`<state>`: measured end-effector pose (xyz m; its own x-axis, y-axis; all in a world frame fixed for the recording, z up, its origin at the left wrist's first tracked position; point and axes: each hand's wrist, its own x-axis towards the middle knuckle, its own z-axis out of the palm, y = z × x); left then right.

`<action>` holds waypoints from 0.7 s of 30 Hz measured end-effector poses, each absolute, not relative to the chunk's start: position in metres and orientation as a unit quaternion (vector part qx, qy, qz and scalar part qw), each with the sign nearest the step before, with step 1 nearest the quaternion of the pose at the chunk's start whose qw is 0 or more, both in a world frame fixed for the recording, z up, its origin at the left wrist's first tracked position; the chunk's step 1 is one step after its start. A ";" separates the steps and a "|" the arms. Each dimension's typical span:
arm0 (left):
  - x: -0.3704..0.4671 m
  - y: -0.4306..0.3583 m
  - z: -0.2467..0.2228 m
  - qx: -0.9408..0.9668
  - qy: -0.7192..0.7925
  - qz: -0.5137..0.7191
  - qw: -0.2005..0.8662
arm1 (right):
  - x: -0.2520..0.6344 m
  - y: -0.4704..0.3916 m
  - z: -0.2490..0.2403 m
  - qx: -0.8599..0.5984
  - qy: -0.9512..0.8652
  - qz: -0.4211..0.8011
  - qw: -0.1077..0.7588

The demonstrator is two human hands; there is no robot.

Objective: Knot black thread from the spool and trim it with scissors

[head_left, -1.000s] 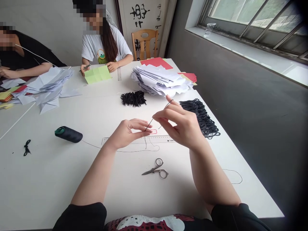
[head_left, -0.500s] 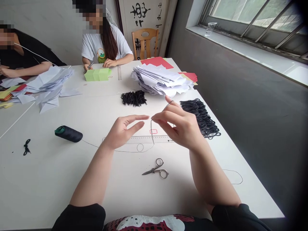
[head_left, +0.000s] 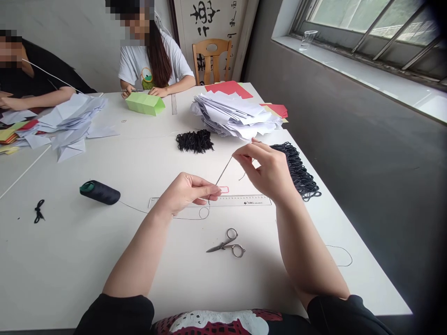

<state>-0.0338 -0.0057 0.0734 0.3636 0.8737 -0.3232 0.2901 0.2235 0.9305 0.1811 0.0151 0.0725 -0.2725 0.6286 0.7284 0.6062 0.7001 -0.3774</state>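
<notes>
Between my two hands a black thread runs taut at a slant. My left hand pinches its lower part between thumb and forefinger, above the clear ruler. Higher up and to the right, my right hand pinches the upper end, and a short tail hangs under its fingers. From my left hand the thread loops down over the table and back to a black spool lying on its side. Small metal scissors rest partly spread on the table, nearer to me than the ruler.
Bundles of black cord lie ahead, with more looped cords beyond my right hand. A stack of white paper stands behind. One person handles a green paper box; another sits by loose papers. A knotted cord is at left.
My left hand has gone from spread fingers to a pinch on the thread. My right hand has moved up and right, drawing the thread taut. Across the table, the green box has turned.
</notes>
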 end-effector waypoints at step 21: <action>-0.039 -0.001 0.068 0.531 0.493 0.179 0.666 | 0.209 0.034 0.063 -0.535 -0.681 0.017 0.500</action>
<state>-0.0391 -0.0014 0.0677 0.4509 0.7609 -0.4666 0.2848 0.3728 0.8831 0.2093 0.0341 0.0628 0.0719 0.7453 0.6628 0.7112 0.4276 -0.5580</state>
